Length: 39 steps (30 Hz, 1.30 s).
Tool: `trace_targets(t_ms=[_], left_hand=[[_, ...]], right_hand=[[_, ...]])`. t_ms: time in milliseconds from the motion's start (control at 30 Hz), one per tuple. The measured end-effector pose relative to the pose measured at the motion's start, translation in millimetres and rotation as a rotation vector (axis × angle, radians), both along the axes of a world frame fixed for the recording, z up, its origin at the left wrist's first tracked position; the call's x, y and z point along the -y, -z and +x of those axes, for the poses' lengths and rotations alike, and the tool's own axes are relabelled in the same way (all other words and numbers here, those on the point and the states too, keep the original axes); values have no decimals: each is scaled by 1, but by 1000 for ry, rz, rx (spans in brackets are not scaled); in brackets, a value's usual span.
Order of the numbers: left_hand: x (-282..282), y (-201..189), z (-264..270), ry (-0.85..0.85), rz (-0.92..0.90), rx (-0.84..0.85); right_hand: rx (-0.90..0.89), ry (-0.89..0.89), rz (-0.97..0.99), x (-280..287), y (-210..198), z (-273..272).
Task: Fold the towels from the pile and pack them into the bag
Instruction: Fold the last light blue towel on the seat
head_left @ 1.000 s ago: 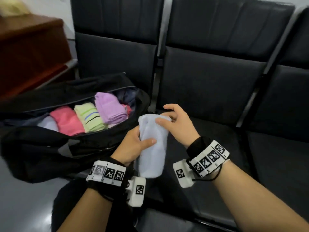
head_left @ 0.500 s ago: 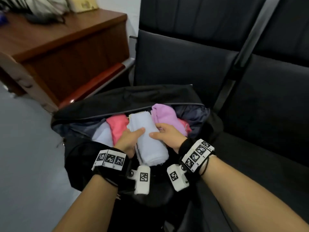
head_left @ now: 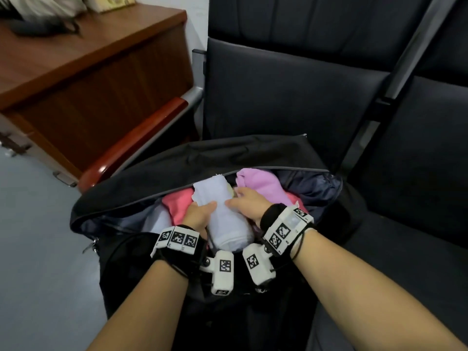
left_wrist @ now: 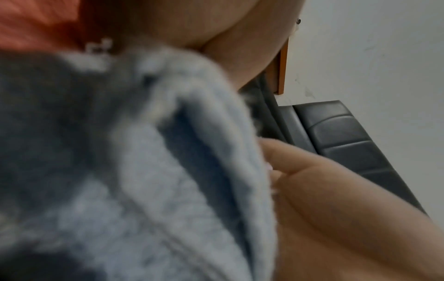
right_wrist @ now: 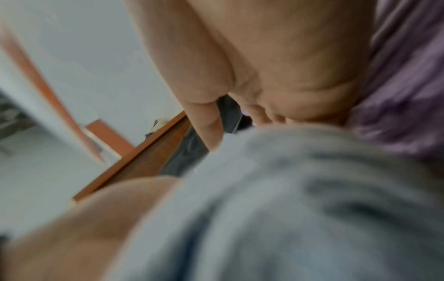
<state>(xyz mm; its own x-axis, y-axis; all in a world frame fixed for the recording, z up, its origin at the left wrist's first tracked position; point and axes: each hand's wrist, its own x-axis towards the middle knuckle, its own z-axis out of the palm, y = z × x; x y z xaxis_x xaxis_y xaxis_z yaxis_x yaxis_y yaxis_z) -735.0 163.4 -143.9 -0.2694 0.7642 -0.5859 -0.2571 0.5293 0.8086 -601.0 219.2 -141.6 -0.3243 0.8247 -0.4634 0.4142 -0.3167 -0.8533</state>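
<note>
A rolled pale-blue towel (head_left: 222,214) lies lengthwise in the open black bag (head_left: 202,158), on top of the other towels. My left hand (head_left: 198,215) grips its left side with the thumb laid across the top. My right hand (head_left: 247,202) holds its right side, thumb on top and fingers curled down beside it. A pink towel (head_left: 177,205) sits to the left and a purple one (head_left: 260,183) to the right. Both wrist views are blurred and filled by the pale-blue towel (left_wrist: 180,171) (right_wrist: 276,199); the right wrist view also shows the purple towel (right_wrist: 408,95).
The bag rests on a row of black padded seats (head_left: 291,84). A wooden desk (head_left: 76,72) stands at the left with dark items on top. Grey floor (head_left: 33,249) lies at the lower left.
Both hands carried the rolled pale-blue towel from above the seat leftward into the bag and lowered it between the pink and purple towels. My view shifted left.
</note>
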Motion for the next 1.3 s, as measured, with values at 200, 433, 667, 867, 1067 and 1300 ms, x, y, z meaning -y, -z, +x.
trace_targets(t_ms=[200,433,667,867,1067,1300], left_hand=[[-13,-9,2,-87,77,-117],[-3,-21,0,-71,60,-167],[62,-68,-58,-79,370,-388],[127,-59,-142,-332,306,-556],[144,-11,-182,-389,-8,-395],[142,-8,-172,-268,143,-310]], right_hand=[[-337,175,-153,-22,-21,-15],[-788,200,-41,-20,-67,-11],[-472,50,126,47,-63,-19],[153,-541,418,102,-40,-71],[160,-585,448,120,-42,-88],[193,-607,463,122,-59,-73]])
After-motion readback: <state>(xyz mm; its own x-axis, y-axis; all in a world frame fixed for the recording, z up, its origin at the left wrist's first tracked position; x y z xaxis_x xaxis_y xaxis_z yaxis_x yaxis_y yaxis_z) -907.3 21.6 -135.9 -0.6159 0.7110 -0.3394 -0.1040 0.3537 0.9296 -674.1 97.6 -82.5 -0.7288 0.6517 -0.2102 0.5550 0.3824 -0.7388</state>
